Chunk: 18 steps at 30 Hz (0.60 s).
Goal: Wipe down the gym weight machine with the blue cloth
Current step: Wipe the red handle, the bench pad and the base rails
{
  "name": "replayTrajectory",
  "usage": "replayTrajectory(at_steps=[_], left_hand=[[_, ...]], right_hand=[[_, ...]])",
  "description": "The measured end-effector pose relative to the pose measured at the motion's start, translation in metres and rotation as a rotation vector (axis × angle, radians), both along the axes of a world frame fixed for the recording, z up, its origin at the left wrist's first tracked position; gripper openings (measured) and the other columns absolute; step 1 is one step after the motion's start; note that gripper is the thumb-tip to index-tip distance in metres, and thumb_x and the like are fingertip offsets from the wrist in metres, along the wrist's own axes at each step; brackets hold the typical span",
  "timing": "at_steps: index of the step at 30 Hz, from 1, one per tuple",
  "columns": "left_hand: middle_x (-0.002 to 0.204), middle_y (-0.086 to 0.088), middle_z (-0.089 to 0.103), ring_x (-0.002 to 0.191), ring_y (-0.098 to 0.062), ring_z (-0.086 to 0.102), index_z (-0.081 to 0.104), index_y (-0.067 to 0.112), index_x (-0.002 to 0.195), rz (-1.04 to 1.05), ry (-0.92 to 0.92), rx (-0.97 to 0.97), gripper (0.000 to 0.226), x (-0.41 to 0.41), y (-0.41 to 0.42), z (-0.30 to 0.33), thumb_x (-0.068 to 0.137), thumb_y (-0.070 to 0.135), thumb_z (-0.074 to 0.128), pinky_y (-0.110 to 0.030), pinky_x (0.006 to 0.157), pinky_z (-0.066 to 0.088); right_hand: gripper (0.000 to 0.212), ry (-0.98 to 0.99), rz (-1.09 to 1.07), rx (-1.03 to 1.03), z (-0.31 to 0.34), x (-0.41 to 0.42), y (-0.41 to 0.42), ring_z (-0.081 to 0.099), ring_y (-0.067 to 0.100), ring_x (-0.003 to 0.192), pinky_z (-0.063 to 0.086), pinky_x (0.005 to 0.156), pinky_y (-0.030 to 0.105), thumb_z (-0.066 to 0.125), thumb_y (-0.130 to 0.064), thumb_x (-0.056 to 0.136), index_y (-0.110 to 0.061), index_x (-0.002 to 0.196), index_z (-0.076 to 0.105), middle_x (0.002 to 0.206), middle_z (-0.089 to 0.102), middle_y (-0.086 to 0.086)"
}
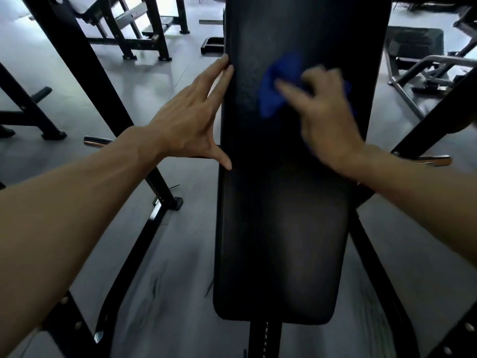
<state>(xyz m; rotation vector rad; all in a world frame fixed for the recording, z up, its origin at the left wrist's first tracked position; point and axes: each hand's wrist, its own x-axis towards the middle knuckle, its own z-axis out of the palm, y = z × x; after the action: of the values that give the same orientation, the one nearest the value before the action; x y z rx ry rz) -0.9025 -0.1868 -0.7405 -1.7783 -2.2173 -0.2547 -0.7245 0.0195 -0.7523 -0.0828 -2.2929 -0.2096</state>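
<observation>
both forearms fill the foreground, reaching up over the long black pad [278, 202] of the weight machine. the blue cloth [273, 91] is bunched under the right hand [327, 115], whose fingers are curled onto it and press it against the upper middle of the pad; the hand is blurred, so the exact pinch cannot be told, but the cloth is plainly held. the left hand [191, 120] is laid flat with straight fingers along the pad's left edge, thumb spread, gripping nothing, probably so that the pad is steadied against the wiping pressure. beyond the pad, black frame bars [77, 73] slant on both sides, and other benches [124, 19] are seen on the grey floor [180, 241]. the lower pad is judged not yet wiped.
</observation>
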Motion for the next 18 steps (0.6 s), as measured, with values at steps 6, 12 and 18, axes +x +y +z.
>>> replayTrajectory(at_steps=[6,12,18], left_hand=[[0.167,-0.020,-0.010,0.156,-0.035,-0.004,-0.003,0.010,0.162,-0.008,0.146,-0.028,0.153,0.004,0.001,0.004,0.054,0.101,0.054,-0.046,0.124,0.011],[0.166,-0.025,-0.010,0.155,-0.038,-0.010,0.010,0.032,0.163,-0.083,0.226,-0.079,0.129,0.006,0.004,0.010,0.060,0.093,0.057,-0.054,0.125,0.008],[0.167,-0.023,0.001,0.155,-0.041,-0.005,0.017,0.030,0.162,-0.208,0.346,-0.088,0.116,0.029,0.023,0.004,0.070,0.099,0.036,-0.060,0.124,0.008]], right_hand=[[0.056,0.223,-0.189,-0.258,-0.020,0.015,-0.005,0.051,0.039,0.097,0.040,0.085,0.040,0.053,0.008,0.087,-0.014,0.138,0.058,0.113,0.055,0.024],[0.042,-0.202,0.202,0.105,-0.057,0.061,-0.014,0.051,0.037,0.097,0.045,0.088,0.045,0.050,0.001,0.093,-0.012,0.131,0.064,0.115,0.055,0.020],[0.044,0.274,-0.230,-0.218,0.024,0.017,0.057,0.053,0.038,0.104,0.035,0.091,0.021,0.046,-0.008,0.096,-0.018,0.135,0.062,0.118,0.056,0.022]])
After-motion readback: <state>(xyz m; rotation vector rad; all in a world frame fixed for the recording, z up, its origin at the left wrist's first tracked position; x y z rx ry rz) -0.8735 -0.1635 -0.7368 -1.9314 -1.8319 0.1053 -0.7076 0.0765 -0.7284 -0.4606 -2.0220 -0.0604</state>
